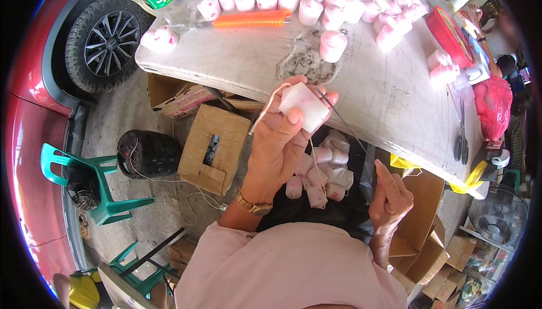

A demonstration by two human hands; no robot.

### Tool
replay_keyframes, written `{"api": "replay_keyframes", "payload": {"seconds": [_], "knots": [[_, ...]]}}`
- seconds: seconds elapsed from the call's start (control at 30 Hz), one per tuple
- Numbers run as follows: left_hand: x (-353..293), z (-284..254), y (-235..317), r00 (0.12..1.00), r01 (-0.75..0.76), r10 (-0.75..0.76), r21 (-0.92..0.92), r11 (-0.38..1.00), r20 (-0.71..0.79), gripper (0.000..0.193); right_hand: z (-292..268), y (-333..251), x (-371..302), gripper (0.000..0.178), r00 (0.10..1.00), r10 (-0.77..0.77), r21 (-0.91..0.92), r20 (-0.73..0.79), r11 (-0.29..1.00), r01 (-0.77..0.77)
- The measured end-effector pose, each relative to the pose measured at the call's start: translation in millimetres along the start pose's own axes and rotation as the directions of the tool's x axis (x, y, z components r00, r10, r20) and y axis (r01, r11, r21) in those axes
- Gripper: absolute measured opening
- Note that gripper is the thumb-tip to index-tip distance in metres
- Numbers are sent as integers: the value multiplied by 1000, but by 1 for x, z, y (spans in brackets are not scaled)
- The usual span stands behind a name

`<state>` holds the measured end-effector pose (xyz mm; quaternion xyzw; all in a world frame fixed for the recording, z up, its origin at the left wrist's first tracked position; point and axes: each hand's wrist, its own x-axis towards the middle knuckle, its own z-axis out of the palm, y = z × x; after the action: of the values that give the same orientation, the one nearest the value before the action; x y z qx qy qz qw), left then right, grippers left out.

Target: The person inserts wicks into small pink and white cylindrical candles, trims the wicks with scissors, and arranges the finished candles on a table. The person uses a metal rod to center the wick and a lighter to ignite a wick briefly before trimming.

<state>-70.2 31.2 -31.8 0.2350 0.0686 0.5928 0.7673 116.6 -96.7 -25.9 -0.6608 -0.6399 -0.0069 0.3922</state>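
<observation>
The left hand (276, 148) is gripping a pale pink-white candle (305, 106), which is sitting between the thumb in front and the fingers behind, just off the edge of the counter (384, 94). The right hand (390, 199) is closing its fingers on a thin dark rod (345, 124), whose far end is reaching the candle's right side; whether they are touching, I cannot tell. More wrapped candles (317, 187) are lying below, between the hands.

Red car (45, 179) at left — green chair (116, 207) near it — fan (497, 227) far right.
</observation>
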Motion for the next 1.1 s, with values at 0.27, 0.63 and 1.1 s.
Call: {"api": "replay_keyframes", "payload": {"seconds": [0.27,0.63,1.1], "knots": [[1,-1,-1,998,27,-32,-95,995,-45,51,-4,12,14,37,982,-12,-45,-191,999,4],[-9,11,-27,978,191,-185,60,980,-98,62,-17,66,82,16,981,29,-502,-193,856,-124],[-12,17,-25,965,262,-262,103,959,-18,64,-104,180,110,19,906,235,-693,-352,586,-421]]}}
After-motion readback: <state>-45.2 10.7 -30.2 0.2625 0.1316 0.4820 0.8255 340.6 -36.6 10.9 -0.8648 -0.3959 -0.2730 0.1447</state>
